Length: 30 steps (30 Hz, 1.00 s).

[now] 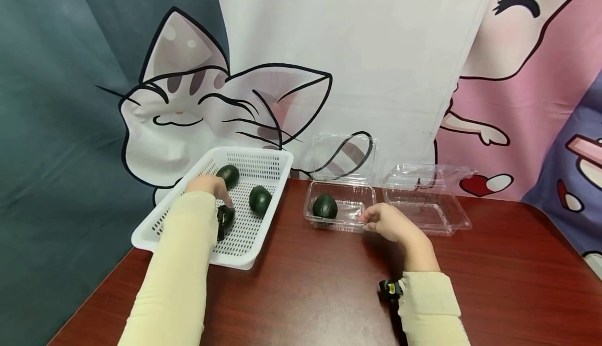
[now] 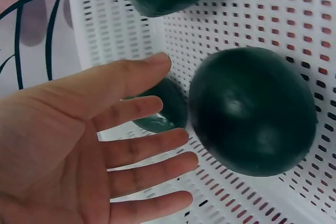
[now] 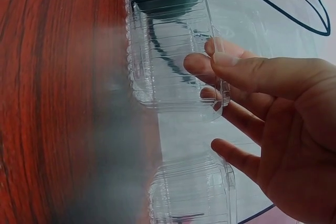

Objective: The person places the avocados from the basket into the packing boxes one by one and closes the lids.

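My left hand (image 1: 209,184) is over the white plastic basket (image 1: 243,258), its fingers spread and holding nothing. Close to its fingertips in the left wrist view is a dark green avocado (image 2: 252,111). Two more avocados lie in the basket: one (image 1: 228,175) toward the back, another (image 1: 260,200) near the right wall. My right hand (image 1: 388,223) pinches the front right rim of a clear plastic clamshell box (image 1: 348,211) between thumb and fingers, as the right wrist view shows. Inside that box, on its left side, sits one avocado (image 1: 324,207); its lid stands up behind.
A second clear clamshell box (image 1: 423,215) stands just right of the first, its lid raised. Both boxes and the basket rest on a reddish-brown wooden table (image 1: 301,293). Behind them hangs a cloth (image 1: 367,48) printed with cartoon figures.
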Tool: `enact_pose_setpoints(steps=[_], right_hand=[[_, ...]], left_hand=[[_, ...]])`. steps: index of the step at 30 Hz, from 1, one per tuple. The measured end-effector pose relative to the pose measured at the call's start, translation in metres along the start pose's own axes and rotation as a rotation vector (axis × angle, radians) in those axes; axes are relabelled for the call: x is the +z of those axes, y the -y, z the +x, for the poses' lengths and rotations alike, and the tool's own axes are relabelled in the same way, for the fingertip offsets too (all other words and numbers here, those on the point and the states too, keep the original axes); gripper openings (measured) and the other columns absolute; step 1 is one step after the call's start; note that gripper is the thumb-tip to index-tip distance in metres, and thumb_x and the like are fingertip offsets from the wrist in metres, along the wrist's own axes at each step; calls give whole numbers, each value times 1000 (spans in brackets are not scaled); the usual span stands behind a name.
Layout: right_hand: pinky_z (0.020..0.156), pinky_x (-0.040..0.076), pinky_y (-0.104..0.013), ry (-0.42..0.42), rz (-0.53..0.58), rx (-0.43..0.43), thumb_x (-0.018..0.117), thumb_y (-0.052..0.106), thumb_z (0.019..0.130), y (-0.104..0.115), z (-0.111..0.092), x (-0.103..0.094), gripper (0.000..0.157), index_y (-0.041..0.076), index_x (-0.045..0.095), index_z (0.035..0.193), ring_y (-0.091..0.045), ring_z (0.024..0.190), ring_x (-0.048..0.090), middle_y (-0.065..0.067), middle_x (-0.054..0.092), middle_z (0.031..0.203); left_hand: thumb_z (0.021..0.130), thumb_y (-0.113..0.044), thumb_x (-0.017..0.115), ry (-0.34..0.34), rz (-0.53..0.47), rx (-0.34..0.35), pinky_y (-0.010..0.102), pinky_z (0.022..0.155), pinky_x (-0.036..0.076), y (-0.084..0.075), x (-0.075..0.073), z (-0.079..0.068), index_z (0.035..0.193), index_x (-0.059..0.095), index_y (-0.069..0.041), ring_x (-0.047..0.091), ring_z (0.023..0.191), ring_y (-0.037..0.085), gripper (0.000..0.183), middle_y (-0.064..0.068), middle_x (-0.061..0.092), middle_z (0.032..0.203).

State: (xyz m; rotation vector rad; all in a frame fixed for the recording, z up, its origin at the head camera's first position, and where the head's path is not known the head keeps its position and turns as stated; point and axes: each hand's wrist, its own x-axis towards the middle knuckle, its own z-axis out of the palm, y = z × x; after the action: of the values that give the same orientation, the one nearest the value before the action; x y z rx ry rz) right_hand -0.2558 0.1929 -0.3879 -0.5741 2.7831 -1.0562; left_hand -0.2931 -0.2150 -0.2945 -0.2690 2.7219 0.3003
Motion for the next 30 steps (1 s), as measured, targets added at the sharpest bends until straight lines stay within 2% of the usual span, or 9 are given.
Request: enact_pose_setpoints(steps=[4,8,10,13,17,22,28,30], right_hand=[[74,45,-35,-7,-5,11,63,-4,80,-1,0,0,13,4,69,87,-14,79,56,-3,67,85],[74,45,-35,-10,4,5,63,-5,80,0,-1,0,12,3,69,87,-15,80,56,-5,67,85],[74,45,-35,-9,12,0,62,-6,79,0,-2,0,13,2,68,88,-15,80,57,-6,67,86],[75,45,-35,-9,16,2,62,-6,79,1,-1,1,13,2,69,87,-15,81,57,-6,67,85],[76,46,-36,-13,10,5,64,-6,79,2,0,2,13,3,69,86,-15,82,58,-4,67,84],[78,45,-38,-13,-3,-9,65,-4,79,2,-1,2,12,3,69,87,-17,84,59,-4,67,85],[79,45,-40,-21,-15,1,65,-3,79,3,-2,1,12,5,70,87,-16,84,58,-2,67,84],[79,45,-40,-21,-12,1,65,-3,79,2,-2,1,12,5,70,86,-16,83,57,-2,67,84]], left_hand=[[67,-30,81,-24,-144,-88,47,89,43,-6,4,-9,121,49,12,48,107,41,75,32,44,124],[61,-26,86,-14,-214,-138,45,91,42,-11,6,-11,119,49,13,48,107,38,79,31,46,121],[61,-24,86,7,-202,-147,43,92,41,-11,6,-10,118,50,13,48,108,37,78,31,46,120],[63,-27,85,39,-102,-117,41,93,41,-7,8,-5,116,51,14,48,107,35,76,30,46,118],[61,-30,86,40,-27,-79,39,92,42,-3,11,0,112,54,14,49,103,32,75,29,48,113],[59,-27,87,21,-75,-112,40,88,45,-2,16,1,111,54,14,50,101,33,74,31,48,113],[59,-29,86,59,-49,-122,39,90,44,-2,15,4,114,46,19,49,103,33,84,31,45,113],[59,-31,86,54,-28,-106,38,91,43,-4,13,4,113,47,19,49,102,31,83,29,47,111]])
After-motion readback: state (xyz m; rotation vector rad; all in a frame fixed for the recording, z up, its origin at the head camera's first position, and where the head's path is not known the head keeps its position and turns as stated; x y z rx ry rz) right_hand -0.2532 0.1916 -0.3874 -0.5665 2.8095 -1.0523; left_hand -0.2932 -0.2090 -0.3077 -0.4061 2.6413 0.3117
